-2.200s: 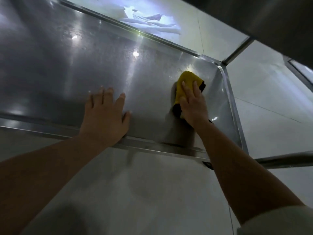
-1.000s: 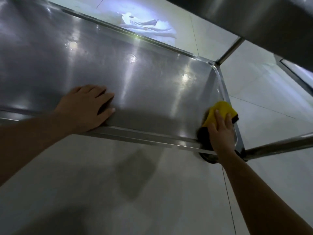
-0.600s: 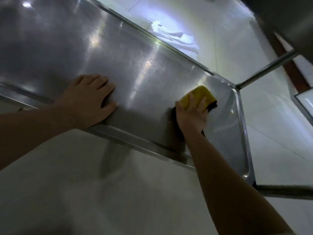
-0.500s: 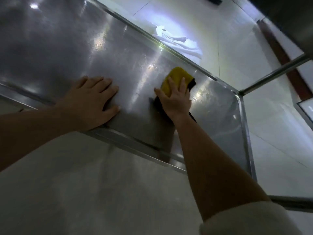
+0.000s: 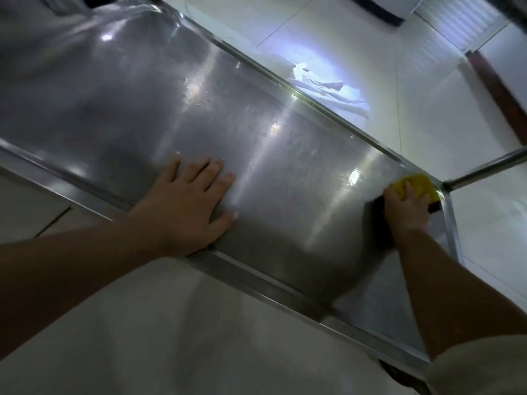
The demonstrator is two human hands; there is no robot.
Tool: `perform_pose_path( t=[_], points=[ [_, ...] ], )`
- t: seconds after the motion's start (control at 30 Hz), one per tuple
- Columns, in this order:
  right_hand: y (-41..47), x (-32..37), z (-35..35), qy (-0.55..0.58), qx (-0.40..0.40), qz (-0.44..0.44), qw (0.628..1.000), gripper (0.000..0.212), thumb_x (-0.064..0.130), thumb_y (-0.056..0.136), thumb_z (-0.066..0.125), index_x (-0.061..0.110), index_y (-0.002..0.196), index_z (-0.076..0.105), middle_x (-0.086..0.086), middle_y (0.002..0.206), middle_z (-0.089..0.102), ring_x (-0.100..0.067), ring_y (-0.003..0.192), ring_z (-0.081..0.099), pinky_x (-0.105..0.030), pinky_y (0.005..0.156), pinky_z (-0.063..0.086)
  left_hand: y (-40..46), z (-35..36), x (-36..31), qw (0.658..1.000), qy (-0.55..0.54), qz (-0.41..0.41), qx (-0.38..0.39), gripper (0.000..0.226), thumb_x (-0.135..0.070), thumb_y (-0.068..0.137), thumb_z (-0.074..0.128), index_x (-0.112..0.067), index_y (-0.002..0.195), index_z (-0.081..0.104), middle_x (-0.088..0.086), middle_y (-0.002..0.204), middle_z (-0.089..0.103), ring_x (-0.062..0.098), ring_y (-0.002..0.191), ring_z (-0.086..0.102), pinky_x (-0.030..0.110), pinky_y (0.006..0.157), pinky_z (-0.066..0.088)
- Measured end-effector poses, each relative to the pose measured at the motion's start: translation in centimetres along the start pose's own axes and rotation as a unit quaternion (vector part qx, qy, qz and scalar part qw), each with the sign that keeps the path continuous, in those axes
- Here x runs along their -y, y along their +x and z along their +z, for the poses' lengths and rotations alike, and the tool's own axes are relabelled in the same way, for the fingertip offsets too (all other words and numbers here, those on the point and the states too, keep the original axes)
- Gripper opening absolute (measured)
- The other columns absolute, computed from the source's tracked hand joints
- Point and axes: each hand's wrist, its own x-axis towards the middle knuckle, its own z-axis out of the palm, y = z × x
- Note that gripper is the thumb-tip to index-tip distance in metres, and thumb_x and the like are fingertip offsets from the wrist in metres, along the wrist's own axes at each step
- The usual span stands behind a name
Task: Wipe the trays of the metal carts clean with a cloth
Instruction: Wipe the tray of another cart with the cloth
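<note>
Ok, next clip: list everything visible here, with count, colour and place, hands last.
tray: one, silver metal, fills the left and centre, running to the right corner
cloth: one, yellow with a dark edge, in the tray's far right corner
cart post: one, silver, at the right by that corner
floor: white tiles, beyond and beneath the tray
left hand: flat on the tray near its front rim
right hand: on the cloth, fingers over it

Yellow cloth (image 5: 417, 183) in far right corner of shiny steel tray (image 5: 114, 115)
</note>
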Motion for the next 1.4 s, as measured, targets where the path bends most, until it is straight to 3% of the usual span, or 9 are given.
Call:
perform_pose_path(
  t=[0.2,0.37,0.5,0.63,0.8,0.97,1.1,1.27,1.4],
  points=[
    [0.2,6.4,-0.1,0.112,-0.007,0.162,0.980,0.078,0.062,0.083,0.035,0.027,0.150,0.018,-0.013,0.159,0.005,-0.045,0.141,0.011,-0.062,0.111,0.015,-0.1,-0.1,-0.1,1.000,-0.022,0.002,-0.022,0.075,-0.066,0.089,0.013,-0.023,0.149,0.027,0.006,0.155,0.030,0.025,0.144,0.022,0.052,0.116,0.010],
    [-2.7,18.8,1.5,0.088,0.042,-0.070,0.993,0.064,0.055,0.090,0.040,0.037,0.149,0.023,-0.006,0.161,0.001,-0.036,0.145,0.007,-0.064,0.111,0.009,-0.3,-0.3,-0.1,0.999,-0.027,-0.001,-0.039,0.074,-0.066,0.088,0.017,-0.023,0.146,0.034,0.006,0.154,0.033,0.025,0.143,0.026,0.051,0.116,0.013],
    [-8.2,28.2,3.1,0.094,0.080,-0.334,0.934,0.061,0.055,0.089,0.048,0.048,0.145,0.026,0.004,0.163,0.000,-0.029,0.147,0.011,-0.063,0.113,0.008,-1.0,-1.3,0.1,0.998,-0.038,-0.017,-0.047,0.068,-0.061,0.087,0.028,-0.020,0.136,0.050,0.007,0.145,0.047,0.027,0.135,0.039,0.047,0.112,0.026],
    [-9.2,26.1,3.2,0.087,0.078,-0.431,0.895,0.060,0.050,0.093,0.049,0.047,0.147,0.022,0.005,0.163,0.001,-0.030,0.146,0.015,-0.063,0.113,0.016,-2.1,-2.5,4.3,0.998,-0.008,-0.055,-0.027,0.074,-0.066,0.084,0.019,-0.025,0.142,0.042,0.004,0.149,0.040,0.025,0.138,0.033,0.040,0.111,0.026],
    [-6.5,21.3,2.5,0.115,-0.003,-0.180,0.977,0.067,0.059,0.086,0.039,0.041,0.149,0.024,-0.002,0.162,0.008,-0.033,0.144,0.021,-0.058,0.114,0.018,-2.2,-4.2,10.9,0.995,0.050,-0.084,-0.020,0.091,-0.074,0.075,0.002,-0.025,0.137,0.045,0.004,0.143,0.045,0.028,0.132,0.039,0.042,0.110,0.028],
    [-6.5,28.5,2.7,0.144,0.022,0.038,0.989,0.069,0.057,0.091,0.034,0.033,0.152,0.013,-0.009,0.162,-0.004,-0.039,0.146,0.000,-0.066,0.112,0.004,-2.8,-3.0,11.1,0.990,-0.015,-0.124,-0.066,0.078,-0.067,0.083,0.018,-0.019,0.136,0.049,0.009,0.143,0.048,0.029,0.133,0.040,0.044,0.111,0.027],
    [-9.7,36.9,3.9,0.110,0.049,-0.152,0.981,0.068,0.059,0.090,0.038,0.038,0.151,0.017,-0.004,0.162,-0.005,-0.033,0.147,0.003,-0.063,0.112,0.006,-2.9,-3.0,11.1,0.989,-0.029,-0.135,-0.058,0.077,-0.066,0.082,0.016,-0.022,0.139,0.045,0.005,0.147,0.043,0.026,0.138,0.034,0.045,0.115,0.023],
    [-14.0,44.0,5.1,0.054,0.108,-0.515,0.849,0.066,0.055,0.088,0.045,0.048,0.148,0.017,0.001,0.163,-0.003,-0.029,0.147,0.012,-0.060,0.114,0.013,-3.3,-3.5,11.6,0.987,-0.037,-0.145,-0.051,0.077,-0.063,0.084,0.016,-0.020,0.145,0.037,0.003,0.148,0.042,0.023,0.139,0.032,0.043,0.116,0.017],
    [-10.5,43.2,5.0,0.072,0.086,-0.481,0.870,0.071,0.060,0.081,0.038,0.047,0.148,0.018,0.002,0.163,0.003,-0.027,0.146,0.018,-0.057,0.114,0.019,-3.8,-3.2,11.7,0.988,-0.045,-0.137,-0.060,0.070,-0.057,0.088,0.020,-0.018,0.145,0.037,0.003,0.150,0.038,0.022,0.141,0.028,0.044,0.118,0.016]
  ],
)
